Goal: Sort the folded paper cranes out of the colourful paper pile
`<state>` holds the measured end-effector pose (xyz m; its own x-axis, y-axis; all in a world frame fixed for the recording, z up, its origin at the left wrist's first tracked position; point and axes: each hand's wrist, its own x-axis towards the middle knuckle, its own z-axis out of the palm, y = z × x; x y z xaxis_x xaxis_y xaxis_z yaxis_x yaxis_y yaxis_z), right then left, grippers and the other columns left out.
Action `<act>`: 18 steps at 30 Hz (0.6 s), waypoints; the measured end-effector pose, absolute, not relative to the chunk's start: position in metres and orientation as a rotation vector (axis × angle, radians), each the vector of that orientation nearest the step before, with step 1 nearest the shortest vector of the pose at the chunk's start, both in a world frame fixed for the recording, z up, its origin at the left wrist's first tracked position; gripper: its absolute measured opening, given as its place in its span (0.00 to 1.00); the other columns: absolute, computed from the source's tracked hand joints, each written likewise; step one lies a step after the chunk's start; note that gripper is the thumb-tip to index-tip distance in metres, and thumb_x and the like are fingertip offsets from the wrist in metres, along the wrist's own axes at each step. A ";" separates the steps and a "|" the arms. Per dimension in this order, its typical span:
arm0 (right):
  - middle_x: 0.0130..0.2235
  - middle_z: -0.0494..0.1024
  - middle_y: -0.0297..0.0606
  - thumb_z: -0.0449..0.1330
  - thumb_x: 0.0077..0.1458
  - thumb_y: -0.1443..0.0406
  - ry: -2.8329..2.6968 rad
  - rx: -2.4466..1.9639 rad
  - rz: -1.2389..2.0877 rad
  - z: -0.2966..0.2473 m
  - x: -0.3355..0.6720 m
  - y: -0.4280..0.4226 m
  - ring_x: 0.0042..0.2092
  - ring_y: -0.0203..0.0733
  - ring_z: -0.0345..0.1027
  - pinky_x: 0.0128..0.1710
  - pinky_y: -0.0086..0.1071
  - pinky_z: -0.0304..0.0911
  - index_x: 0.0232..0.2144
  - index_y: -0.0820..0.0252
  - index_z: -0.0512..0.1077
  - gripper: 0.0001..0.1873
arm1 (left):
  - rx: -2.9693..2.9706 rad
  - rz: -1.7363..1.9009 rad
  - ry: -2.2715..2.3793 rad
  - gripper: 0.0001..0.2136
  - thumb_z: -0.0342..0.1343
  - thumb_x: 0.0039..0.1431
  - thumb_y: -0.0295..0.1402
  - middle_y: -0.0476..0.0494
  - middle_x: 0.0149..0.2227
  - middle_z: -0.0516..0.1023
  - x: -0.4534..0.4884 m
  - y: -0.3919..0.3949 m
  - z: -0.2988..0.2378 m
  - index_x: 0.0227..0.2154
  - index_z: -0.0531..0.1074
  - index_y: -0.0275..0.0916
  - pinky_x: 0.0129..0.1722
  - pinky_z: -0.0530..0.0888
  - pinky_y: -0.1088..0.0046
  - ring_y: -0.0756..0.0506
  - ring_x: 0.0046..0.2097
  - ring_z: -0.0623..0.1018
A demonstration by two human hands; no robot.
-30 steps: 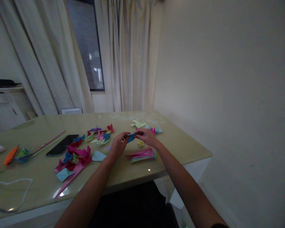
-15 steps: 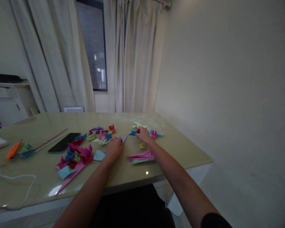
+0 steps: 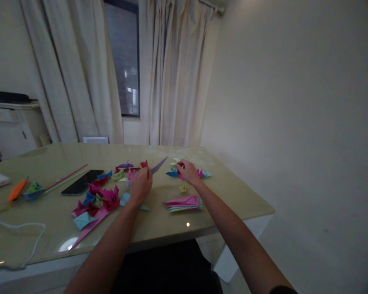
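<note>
My left hand (image 3: 141, 183) is closed on a purple folded paper (image 3: 160, 164), whose long point sticks out up and to the right. Beneath this hand lie small folded paper figures and a light blue folded paper (image 3: 125, 199), partly covered by my wrist. My right hand (image 3: 187, 170) has its fingers pinched over the right-hand group of paper figures; whatever they hold is hidden. Beside its fingertips are a blue paper figure (image 3: 172, 173) and a pale green one (image 3: 175, 160). A magenta figure (image 3: 199, 173) and a light blue one (image 3: 207, 173) lie past the hand.
A stack of folded papers (image 3: 182, 203) and a small yellow figure (image 3: 183, 188) lie near my right forearm. Left are a pile of folded papers (image 3: 101, 200), a black phone (image 3: 82, 182), an orange cutter (image 3: 18, 190) and a white cable (image 3: 21, 224). The table edge (image 3: 159, 237) runs in front.
My left hand has drawn back left and lifted the purple paper's point. My right hand has shifted slightly right, and the blue figure now lies apart from its fingertips.
</note>
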<state>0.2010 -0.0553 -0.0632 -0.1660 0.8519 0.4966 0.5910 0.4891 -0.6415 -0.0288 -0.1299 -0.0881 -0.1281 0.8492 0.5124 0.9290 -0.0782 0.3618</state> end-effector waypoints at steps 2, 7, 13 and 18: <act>0.38 0.83 0.38 0.66 0.61 0.60 -1.887 -1.087 0.512 -0.059 0.194 -0.058 0.38 0.40 0.76 0.41 0.32 0.69 0.40 0.58 0.79 0.08 | -2.076 -1.083 -1.958 0.18 0.40 0.74 0.35 0.36 0.46 0.84 -0.024 -0.129 -0.085 0.48 0.76 0.38 0.52 0.73 0.66 0.40 0.49 0.82; 0.30 0.81 0.33 0.69 0.55 0.53 -1.831 -0.860 0.740 -0.052 0.177 -0.068 0.32 0.38 0.74 0.33 0.29 0.69 0.34 0.59 0.79 0.15 | -2.243 -1.162 -1.835 0.17 0.41 0.75 0.36 0.43 0.44 0.85 -0.015 -0.127 -0.086 0.50 0.74 0.39 0.45 0.76 0.73 0.45 0.43 0.83; 0.31 0.80 0.34 0.66 0.55 0.49 -1.518 -0.816 0.782 -0.049 0.203 -0.091 0.30 0.38 0.73 0.29 0.29 0.68 0.36 0.56 0.72 0.19 | -2.119 -1.069 -1.972 0.18 0.45 0.71 0.31 0.34 0.55 0.81 -0.029 -0.126 -0.094 0.57 0.73 0.38 0.60 0.70 0.58 0.37 0.57 0.78; 0.27 0.79 0.30 0.70 0.49 0.48 -1.428 -0.861 0.884 -0.063 0.246 -0.130 0.25 0.39 0.74 0.22 0.27 0.64 0.40 0.53 0.67 0.25 | -2.132 -0.857 -2.046 0.17 0.52 0.69 0.38 0.35 0.66 0.73 -0.036 -0.124 -0.108 0.57 0.75 0.45 0.67 0.59 0.43 0.30 0.69 0.66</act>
<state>0.2455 -0.1295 -0.0628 -0.0380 0.8977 0.4389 0.0078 0.4395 -0.8982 -0.0355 -0.1237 -0.1082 -0.0382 0.9026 0.4289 0.9387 -0.1148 0.3251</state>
